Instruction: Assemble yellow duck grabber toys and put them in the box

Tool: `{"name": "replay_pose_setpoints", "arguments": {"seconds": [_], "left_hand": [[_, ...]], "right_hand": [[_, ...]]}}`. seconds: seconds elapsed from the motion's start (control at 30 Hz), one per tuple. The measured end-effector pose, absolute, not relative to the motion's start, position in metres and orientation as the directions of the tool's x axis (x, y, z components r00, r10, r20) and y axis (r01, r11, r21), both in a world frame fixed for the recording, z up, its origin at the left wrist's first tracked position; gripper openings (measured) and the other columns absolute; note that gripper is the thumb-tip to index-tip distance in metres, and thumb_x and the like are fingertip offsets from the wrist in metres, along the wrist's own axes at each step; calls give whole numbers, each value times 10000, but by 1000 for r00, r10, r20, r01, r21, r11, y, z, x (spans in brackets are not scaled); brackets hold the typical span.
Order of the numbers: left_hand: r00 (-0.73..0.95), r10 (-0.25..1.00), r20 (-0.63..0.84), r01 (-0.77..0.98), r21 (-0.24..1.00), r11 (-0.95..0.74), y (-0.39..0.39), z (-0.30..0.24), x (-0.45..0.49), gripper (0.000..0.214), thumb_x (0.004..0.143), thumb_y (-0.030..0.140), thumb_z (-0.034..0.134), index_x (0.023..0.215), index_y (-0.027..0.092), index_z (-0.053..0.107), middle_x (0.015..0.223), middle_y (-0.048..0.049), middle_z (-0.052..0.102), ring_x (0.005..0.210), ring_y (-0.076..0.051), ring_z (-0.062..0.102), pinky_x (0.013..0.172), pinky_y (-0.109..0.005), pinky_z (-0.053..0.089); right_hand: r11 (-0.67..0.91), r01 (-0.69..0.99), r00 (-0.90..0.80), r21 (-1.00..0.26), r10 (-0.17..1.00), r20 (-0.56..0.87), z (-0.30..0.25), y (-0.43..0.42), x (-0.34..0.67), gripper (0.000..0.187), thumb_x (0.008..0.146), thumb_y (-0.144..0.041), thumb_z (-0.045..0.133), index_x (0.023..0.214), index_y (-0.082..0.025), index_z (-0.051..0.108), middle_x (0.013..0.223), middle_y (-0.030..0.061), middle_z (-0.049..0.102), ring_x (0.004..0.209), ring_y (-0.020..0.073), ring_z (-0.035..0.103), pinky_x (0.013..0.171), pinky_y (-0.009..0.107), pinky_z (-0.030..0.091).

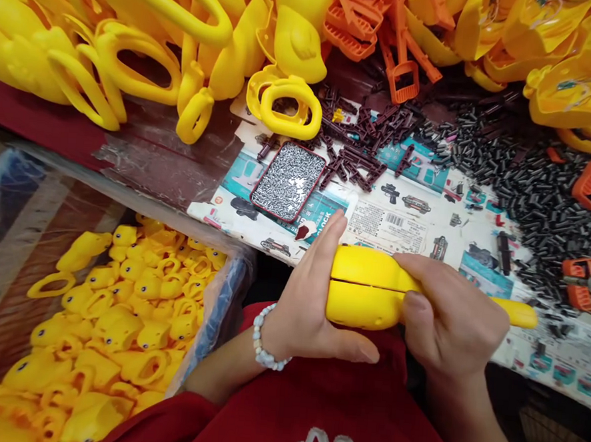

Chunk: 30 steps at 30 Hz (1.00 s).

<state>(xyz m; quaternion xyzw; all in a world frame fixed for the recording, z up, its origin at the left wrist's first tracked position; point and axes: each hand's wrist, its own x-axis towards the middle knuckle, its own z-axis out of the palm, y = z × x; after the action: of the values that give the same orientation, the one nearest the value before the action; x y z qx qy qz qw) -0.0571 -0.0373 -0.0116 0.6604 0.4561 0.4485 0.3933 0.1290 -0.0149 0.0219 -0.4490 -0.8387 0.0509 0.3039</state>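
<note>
My left hand (311, 295), with a white beaded bracelet (266, 336) on its wrist, grips a yellow plastic toy duck body (366, 285) from the left. The body has two halves joined along a dark seam. My right hand (450, 317) is shut around its other end, where a yellow plastic neck or handle (517, 313) sticks out to the right. The held piece rests against my red shirt (314, 409). Part of the toy is hidden by my fingers.
A cardboard box (211, 296) of yellow plastic duck toys (113, 323) sits at lower left. Yellow moulded parts (135, 51) and orange plastic parts (402, 74) are heaped behind a printed sheet (400, 231) strewn with dark small parts (541, 209). A red-rimmed tray of small metal pieces (288, 180) lies there.
</note>
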Motion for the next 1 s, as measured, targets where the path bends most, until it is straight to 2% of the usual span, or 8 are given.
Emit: {"name": "replay_pose_setpoints", "arguments": {"seconds": [0.1,0.17,0.33,0.53,0.67,0.73,0.87,1.0], "left_hand": [[100,959,265,304,910,-283,-35,-9,-50,947,725,831,415,1356,125,391,1318,-206,508,1229,-344,514,1070,-491,395],[64,942,329,348,878,-330,-33,-7,-48,833,759,804,413,1245,131,478,1155,-169,600,1100,-304,594,992,-447,464],[68,932,355,358,864,-355,-31,-5,-50,717,823,733,415,1229,145,469,1118,-154,600,1059,-281,597,951,-435,479],[198,962,186,317,917,-243,-28,-2,-56,1003,675,812,529,1377,125,324,1423,-237,384,1338,-370,386,1105,-518,337],[90,958,273,311,906,-288,-27,-3,-49,760,751,741,533,1229,154,463,1148,-154,595,1077,-283,595,946,-430,488],[43,942,333,324,887,-329,-26,-3,-44,650,782,687,547,1164,164,495,1047,-121,625,991,-256,622,886,-397,513],[16,922,386,338,866,-368,-26,-4,-39,565,807,610,562,1149,164,504,1008,-107,625,970,-247,623,864,-379,513],[85,931,356,276,889,-365,-23,-10,-46,677,743,662,608,1183,160,495,1073,-123,603,1004,-261,603,900,-400,494]], "right_hand": [[579,740,-404,-343,790,462,22,-17,126,295,963,-247,365,1060,-78,586,1015,83,599,964,186,585,865,272,456],[542,769,-383,-339,815,435,24,-16,125,307,955,-279,364,1014,-76,587,1001,95,583,941,206,568,837,301,447],[492,804,-336,-336,840,427,27,-12,120,276,926,-292,384,860,-91,561,854,96,537,798,201,501,723,321,406],[530,765,-376,-366,829,413,26,-12,125,247,917,-234,418,1010,-79,585,998,95,560,905,190,544,806,296,439],[534,763,-385,-364,828,408,26,-14,128,242,925,-249,425,1016,-96,589,993,80,567,894,178,552,774,280,439],[494,782,-350,-379,852,389,28,-14,127,251,937,-261,402,985,-104,592,954,71,570,863,175,547,755,288,429],[454,791,-303,-411,873,382,28,-9,124,234,942,-220,387,863,-113,579,843,57,549,777,154,512,691,286,392],[509,724,-344,-466,851,397,25,0,127,220,941,-203,408,847,-108,582,813,61,543,746,147,506,669,288,396]]}}
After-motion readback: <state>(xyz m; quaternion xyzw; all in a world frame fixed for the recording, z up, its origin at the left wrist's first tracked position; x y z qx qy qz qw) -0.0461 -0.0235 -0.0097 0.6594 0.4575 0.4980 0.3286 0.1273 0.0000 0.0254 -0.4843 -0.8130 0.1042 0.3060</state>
